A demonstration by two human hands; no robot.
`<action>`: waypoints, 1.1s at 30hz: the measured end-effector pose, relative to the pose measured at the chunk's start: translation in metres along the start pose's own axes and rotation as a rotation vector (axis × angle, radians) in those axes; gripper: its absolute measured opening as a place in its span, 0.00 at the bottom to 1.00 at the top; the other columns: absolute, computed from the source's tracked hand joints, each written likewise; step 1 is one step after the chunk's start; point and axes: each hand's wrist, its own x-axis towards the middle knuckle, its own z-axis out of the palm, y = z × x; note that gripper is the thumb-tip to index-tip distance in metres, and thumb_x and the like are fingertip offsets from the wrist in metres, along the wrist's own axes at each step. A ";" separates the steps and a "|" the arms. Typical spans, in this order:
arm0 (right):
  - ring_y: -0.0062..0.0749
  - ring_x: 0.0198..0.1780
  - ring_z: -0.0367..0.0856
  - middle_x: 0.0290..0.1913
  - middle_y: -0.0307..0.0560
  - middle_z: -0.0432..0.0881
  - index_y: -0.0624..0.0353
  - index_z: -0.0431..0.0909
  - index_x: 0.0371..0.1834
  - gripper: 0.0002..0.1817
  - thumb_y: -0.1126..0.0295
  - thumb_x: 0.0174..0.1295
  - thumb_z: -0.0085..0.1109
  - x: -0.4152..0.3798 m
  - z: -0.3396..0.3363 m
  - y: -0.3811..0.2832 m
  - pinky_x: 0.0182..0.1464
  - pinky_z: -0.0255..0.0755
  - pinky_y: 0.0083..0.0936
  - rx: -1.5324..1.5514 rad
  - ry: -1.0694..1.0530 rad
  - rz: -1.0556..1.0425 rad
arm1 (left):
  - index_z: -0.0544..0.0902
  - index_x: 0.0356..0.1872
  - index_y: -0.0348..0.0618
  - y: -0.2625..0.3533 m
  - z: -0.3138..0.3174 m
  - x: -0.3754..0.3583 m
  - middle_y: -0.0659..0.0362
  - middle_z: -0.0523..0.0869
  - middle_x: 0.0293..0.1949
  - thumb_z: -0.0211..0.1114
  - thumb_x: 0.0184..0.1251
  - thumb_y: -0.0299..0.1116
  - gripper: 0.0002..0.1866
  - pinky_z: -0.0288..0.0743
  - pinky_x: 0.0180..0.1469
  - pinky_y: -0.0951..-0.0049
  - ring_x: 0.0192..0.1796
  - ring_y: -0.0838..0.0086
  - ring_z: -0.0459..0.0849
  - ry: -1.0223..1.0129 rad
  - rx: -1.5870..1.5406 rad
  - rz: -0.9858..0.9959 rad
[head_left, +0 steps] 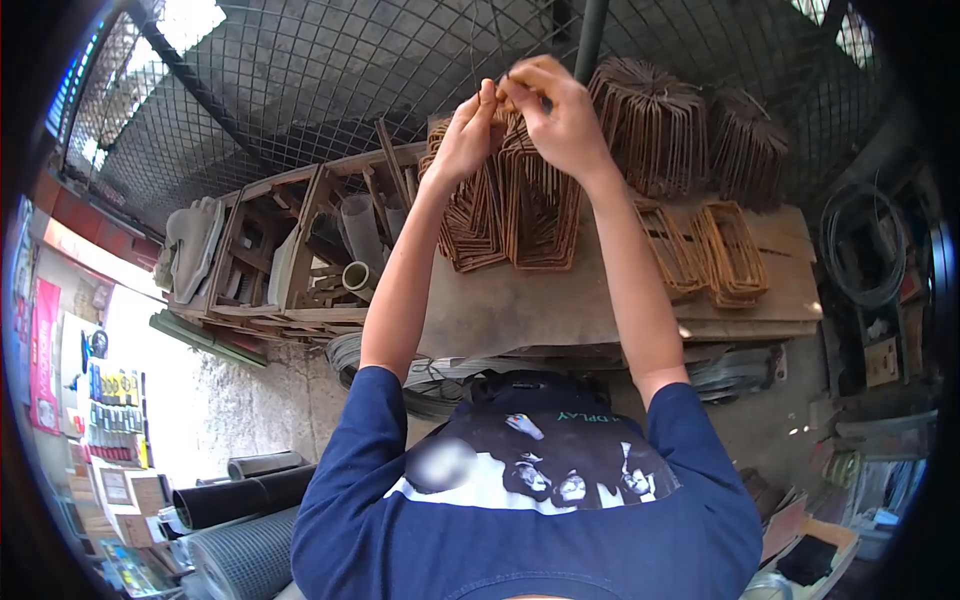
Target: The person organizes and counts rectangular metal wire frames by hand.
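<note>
Both my arms reach forward and up before the wire mesh fence (390, 60). My left hand (468, 138) is closed, thumb raised, with a thin dark wire at its fingertips. Close beside it, my right hand (562, 118) is bent in a pinch on the wire, its fingers slightly blurred. The wire's exact path is hard to separate from the mesh behind. Below my hands, bundles of rusty rectangular steel stirrups (541, 225) lie on the wooden table (540, 310), partly hidden by my hands.
More stirrups hang in bunches (652, 125) at the right, and smaller ones (733, 255) lie on the tabletop. A wooden rack (300, 240) stands at left. Coiled wire (862, 245) hangs at far right; mesh rolls (245, 550) lie at lower left.
</note>
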 end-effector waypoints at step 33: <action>0.54 0.69 0.55 0.66 0.59 0.58 0.45 0.65 0.66 0.45 0.38 0.45 0.67 -0.116 0.005 0.074 0.65 0.52 0.53 -0.788 0.090 0.004 | 0.88 0.31 0.36 0.007 0.008 -0.008 0.73 0.78 0.20 0.64 0.68 0.41 0.16 0.53 0.23 0.84 0.22 0.92 0.62 0.027 0.324 0.065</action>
